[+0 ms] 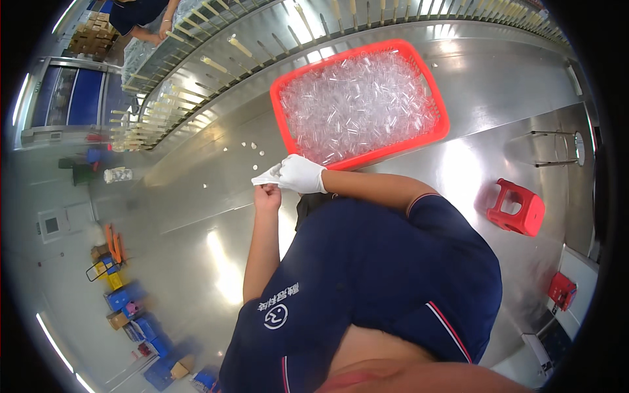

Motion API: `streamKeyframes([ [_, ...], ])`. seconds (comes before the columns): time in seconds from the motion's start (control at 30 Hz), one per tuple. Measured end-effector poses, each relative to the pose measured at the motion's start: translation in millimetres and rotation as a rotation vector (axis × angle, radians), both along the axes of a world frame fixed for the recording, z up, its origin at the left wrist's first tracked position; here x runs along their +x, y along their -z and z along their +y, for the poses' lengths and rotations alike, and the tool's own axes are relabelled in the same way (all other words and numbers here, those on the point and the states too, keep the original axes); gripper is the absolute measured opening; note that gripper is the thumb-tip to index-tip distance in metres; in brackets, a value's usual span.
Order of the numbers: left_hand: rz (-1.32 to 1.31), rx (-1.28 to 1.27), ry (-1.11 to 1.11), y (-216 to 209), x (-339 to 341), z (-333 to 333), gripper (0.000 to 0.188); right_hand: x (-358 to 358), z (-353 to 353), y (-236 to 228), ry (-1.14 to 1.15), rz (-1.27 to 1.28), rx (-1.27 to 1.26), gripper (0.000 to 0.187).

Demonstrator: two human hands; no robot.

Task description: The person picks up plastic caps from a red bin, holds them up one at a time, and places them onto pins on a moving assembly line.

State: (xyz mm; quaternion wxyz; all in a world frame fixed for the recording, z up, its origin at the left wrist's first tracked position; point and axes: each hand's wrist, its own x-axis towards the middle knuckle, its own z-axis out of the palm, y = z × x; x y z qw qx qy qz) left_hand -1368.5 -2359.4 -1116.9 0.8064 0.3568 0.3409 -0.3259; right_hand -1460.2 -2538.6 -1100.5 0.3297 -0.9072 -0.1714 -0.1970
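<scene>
My right hand [298,175] wears a white glove and is closed, just off the near left corner of a red plastic basket. My left hand [268,195] is bare, its fingers curled against white glove fabric [264,178] that stretches over from the right hand. Whether this fabric is a second glove or the fingers of the worn one, I cannot tell. The red basket [354,162] is heaped with short clear tubes [360,105]. Several small white pieces [254,147] lie scattered on the metal surface left of the basket.
Behind the basket curves a metal track with rows of upright rods [239,44]. A co-worker's arm [164,27] reaches in at the far left. To the right stand a red plastic stool [517,208] and a metal-legged stool [579,149]. Blue bins [119,299] line the left wall.
</scene>
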Motion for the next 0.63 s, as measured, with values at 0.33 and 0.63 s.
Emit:
streamKeyframes([
  [0.33,-0.572,0.574,0.526,16,-43,-25,0.025,10,26,15,-0.084,-0.138,0.872,0.019],
  [0.63,-0.334,0.240,0.497,-17,-22,-7,0.047,-14,-19,-10,-0.120,0.243,0.941,0.021],
])
